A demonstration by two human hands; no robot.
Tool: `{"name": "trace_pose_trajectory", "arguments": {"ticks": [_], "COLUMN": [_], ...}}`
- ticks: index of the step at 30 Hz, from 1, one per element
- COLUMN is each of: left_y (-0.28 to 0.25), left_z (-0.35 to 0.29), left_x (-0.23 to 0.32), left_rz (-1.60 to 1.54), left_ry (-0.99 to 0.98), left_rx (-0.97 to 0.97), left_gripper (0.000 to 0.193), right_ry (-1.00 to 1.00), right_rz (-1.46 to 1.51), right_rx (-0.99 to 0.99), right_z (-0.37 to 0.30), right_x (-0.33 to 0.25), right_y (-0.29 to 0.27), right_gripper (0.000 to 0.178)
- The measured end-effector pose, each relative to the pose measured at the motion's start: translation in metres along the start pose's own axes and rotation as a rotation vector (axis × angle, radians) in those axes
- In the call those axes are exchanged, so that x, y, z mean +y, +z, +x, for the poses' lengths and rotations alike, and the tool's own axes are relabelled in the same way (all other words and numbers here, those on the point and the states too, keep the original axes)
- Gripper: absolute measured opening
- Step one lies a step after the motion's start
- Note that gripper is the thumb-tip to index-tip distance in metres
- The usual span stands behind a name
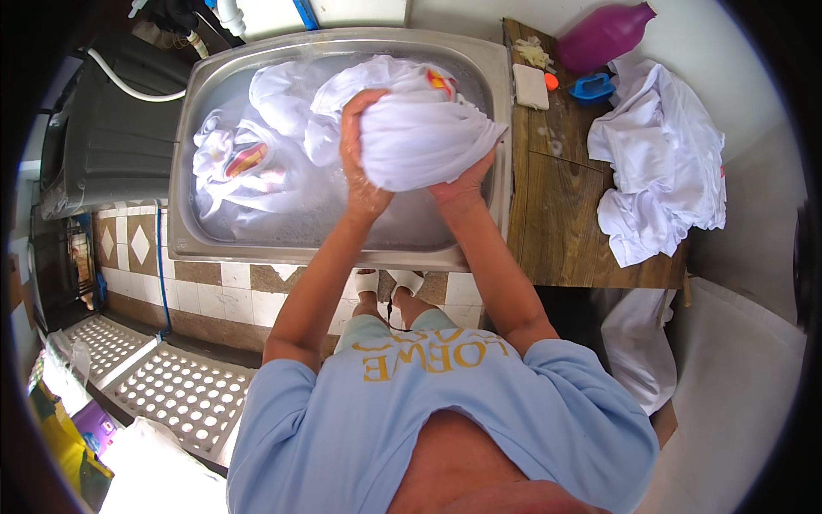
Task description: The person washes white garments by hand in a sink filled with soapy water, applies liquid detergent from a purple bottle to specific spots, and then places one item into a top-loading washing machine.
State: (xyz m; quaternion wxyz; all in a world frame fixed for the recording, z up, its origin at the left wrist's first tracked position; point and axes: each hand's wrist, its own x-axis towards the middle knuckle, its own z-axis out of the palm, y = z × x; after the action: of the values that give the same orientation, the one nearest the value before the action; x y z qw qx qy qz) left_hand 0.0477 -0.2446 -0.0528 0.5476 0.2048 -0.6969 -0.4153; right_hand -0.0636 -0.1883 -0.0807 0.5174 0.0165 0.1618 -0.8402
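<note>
Over a metal sink (pixel 342 255) of cloudy, soapy water, both my hands hold a bunched wet white garment (pixel 419 146). My left hand (pixel 355 154) curves around its left side, with the thumb side up and the fingers partly behind the cloth. My right hand (pixel 465 178) supports it from below at the right, and its fingers are mostly hidden under the fabric. Part of the cloth with a red and yellow print lies just behind the bundle. More white garments (pixel 278 103) float in the water, one with a red and yellow patch (pixel 247 160) at the left.
Right of the sink, a wooden counter (pixel 556 214) bears a crumpled white garment (pixel 659 154), a blue scrub brush (pixel 592 88), a pale soap bar (pixel 531 86), an orange cap (pixel 550 81) and a purple bottle (pixel 604 38). A perforated plastic rack (pixel 180 390) stands at lower left.
</note>
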Motion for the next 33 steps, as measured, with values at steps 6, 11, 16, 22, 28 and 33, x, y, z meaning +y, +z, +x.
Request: {"name": "trace_pose_trajectory", "arguments": {"ticks": [6,11,16,22,28,33], "left_y": [-0.059,-0.043,-0.032,-0.023,-0.004,0.006], "left_z": [-0.037,-0.030,-0.010,0.010,0.020,0.010], "left_x": [-0.018,-0.028,-0.014,-0.002,0.034,0.043], "left_rz": [-0.247,-1.111,-0.792,0.084,0.515,0.615], "left_ry": [-0.562,-1.040,-0.979,-0.313,0.063,0.221], "left_rx": [-0.479,-0.031,0.072,-0.133,-0.328,-0.415], "left_gripper": [0.105,0.084,0.052,0.004,0.014,0.018], "right_ry": [-0.138,-0.025,0.050,0.250,0.461,0.490], "right_rz": [-0.361,-0.341,-0.335,-0.394,-0.427,-0.970], "right_rx": [0.070,-0.328,-0.167,0.095,-0.061,-0.204], "right_z": [0.015,0.012,0.002,0.011,0.025,0.036], "right_x": [-0.026,-0.016,-0.019,-0.018,-0.016,-0.015], "right_y": [0.003,0.000,0.003,-0.004,-0.010,0.008], "right_gripper": [0.068,0.060,0.049,0.041,0.027,0.022]}}
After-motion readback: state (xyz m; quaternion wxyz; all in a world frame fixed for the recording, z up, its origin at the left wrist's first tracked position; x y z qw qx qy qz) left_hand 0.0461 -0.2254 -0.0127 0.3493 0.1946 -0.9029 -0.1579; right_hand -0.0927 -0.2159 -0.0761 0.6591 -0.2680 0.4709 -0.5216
